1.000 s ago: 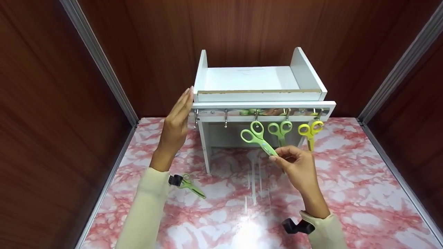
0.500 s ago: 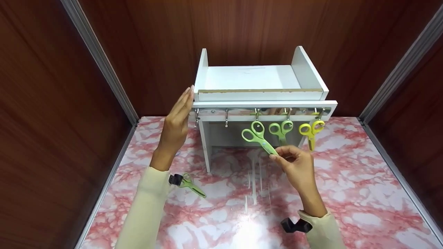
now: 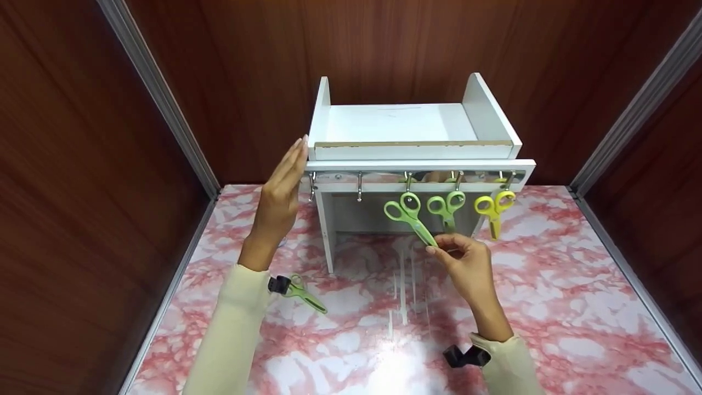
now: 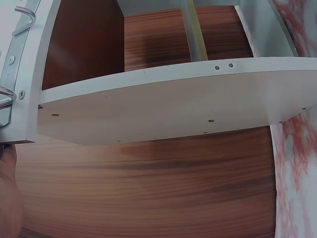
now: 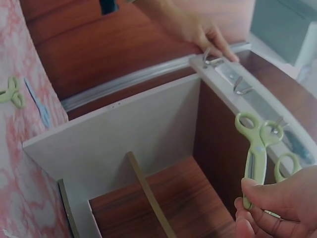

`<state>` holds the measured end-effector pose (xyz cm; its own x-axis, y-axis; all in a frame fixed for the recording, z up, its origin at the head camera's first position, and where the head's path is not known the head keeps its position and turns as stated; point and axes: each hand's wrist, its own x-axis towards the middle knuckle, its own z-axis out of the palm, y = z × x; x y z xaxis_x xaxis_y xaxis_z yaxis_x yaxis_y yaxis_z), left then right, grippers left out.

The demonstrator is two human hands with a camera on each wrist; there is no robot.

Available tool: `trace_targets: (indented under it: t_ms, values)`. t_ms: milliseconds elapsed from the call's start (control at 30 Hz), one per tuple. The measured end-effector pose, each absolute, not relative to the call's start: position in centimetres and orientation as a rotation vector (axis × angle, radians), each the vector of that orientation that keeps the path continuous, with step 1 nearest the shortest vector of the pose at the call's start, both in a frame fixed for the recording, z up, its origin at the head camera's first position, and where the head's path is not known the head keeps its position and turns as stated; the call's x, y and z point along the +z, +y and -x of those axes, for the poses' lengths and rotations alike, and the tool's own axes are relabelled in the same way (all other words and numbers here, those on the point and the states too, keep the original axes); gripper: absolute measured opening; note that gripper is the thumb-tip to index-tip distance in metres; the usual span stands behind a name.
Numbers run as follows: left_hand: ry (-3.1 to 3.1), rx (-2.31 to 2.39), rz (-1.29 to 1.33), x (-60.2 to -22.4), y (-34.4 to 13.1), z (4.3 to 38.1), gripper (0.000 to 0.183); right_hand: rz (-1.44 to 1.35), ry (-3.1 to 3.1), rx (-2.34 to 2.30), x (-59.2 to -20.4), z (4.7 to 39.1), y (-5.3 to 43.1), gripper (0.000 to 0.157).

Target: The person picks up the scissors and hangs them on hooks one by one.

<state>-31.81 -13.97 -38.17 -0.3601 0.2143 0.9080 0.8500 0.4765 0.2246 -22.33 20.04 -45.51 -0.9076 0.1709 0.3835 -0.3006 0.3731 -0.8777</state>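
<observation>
My right hand pinches green scissors near the blade tip, handles upward. One finger ring of these scissors is at the middle hook, and in the right wrist view the hook end shows through the ring. To the right, a second pair of green scissors and yellow scissors hang from the hooks. With straight fingers my left hand rests against the left side of the white shelf; only its edge shows in the left wrist view.
Two hooks at the left of the rail carry nothing. More green scissors lie on the marbled table, partly behind my left wrist camera. Blue scissors lie beside the shelf. Wood panels stand around the table.
My right hand has shifted slightly left, and the scissors it pinches hang a little steeper. My left hand has stayed against the shelf.
</observation>
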Motion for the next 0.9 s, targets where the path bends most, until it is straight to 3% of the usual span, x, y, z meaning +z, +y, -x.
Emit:
trace_targets:
  t_ms: [433, 900]
  values:
    - [-1.845, -0.906, 0.903, -38.1, -13.9, 31.8, 0.051, -0.049, -2.283, 1.56, -46.5, 23.1, 19.9, 0.011]
    - [-1.838, -0.897, 0.897, -38.3, -13.9, 32.0, 0.048, -0.075, -2.264, 1.591, -43.6, 21.8, 18.5, 0.008]
